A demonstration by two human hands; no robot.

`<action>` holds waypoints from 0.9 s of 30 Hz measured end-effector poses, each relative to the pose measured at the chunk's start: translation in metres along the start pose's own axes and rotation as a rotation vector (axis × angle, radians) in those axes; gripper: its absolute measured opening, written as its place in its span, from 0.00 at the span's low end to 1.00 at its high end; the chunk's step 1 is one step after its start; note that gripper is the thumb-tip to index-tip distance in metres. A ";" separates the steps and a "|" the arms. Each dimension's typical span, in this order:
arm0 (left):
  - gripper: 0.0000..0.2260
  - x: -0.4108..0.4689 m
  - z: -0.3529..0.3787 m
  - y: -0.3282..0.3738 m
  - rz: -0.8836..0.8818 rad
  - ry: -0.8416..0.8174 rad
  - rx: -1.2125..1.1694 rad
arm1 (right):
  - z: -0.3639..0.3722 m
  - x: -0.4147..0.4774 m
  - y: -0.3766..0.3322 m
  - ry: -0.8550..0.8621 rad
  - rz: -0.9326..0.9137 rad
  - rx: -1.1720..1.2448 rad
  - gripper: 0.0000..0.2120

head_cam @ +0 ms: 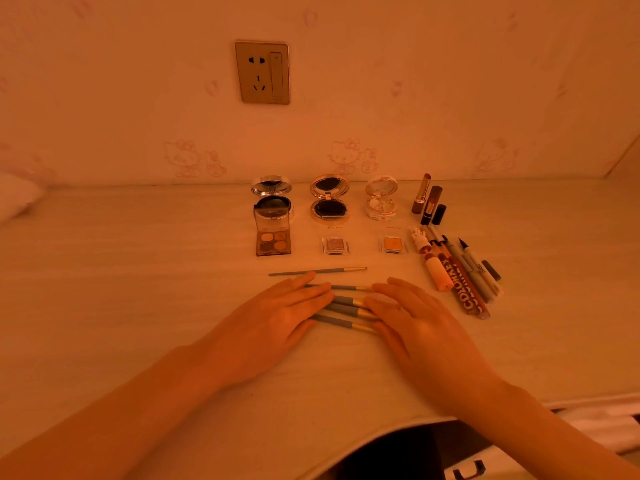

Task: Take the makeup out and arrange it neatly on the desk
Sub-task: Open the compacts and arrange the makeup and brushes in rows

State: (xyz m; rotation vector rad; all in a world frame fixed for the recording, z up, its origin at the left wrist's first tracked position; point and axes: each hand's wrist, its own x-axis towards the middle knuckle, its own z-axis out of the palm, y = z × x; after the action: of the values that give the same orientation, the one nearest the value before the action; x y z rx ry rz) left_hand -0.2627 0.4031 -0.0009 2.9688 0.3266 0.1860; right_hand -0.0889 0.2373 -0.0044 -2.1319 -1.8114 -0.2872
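Several grey-handled makeup brushes (348,308) lie side by side on the desk (138,271) between my hands. My left hand (277,317) lies flat with straight fingers on their left ends. My right hand (415,320) lies flat over their gold ferrule ends. One more brush (317,270) lies alone just beyond. Behind stand three open compacts: silver (272,199), gold (329,202) and white (381,200). In front of them sit an open eyeshadow quad (273,241) and two small square pans (335,245) (394,244).
Lipsticks (427,199) stand at the back right, and a fan of pens and tubes (460,271) lies below them. A wall socket (262,72) is on the patterned wall. The desk's curved front edge (346,459) and a drawer handle (469,471) are near me.
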 end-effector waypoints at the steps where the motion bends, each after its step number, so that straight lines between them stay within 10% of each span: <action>1: 0.27 -0.001 0.001 0.000 -0.025 0.001 0.003 | 0.003 0.002 0.002 -0.017 -0.020 -0.040 0.15; 11: 0.30 -0.002 0.005 0.002 -0.095 0.049 0.282 | 0.012 0.032 0.010 -0.144 -0.085 -0.080 0.27; 27: 0.22 -0.007 0.000 0.011 -0.155 0.037 -0.117 | 0.009 0.014 0.008 -0.287 -0.061 -0.064 0.25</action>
State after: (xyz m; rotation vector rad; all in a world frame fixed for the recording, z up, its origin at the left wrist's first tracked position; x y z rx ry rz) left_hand -0.2668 0.3907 0.0007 2.8122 0.5297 0.2338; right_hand -0.0788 0.2522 -0.0087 -2.2608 -2.0515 -0.0550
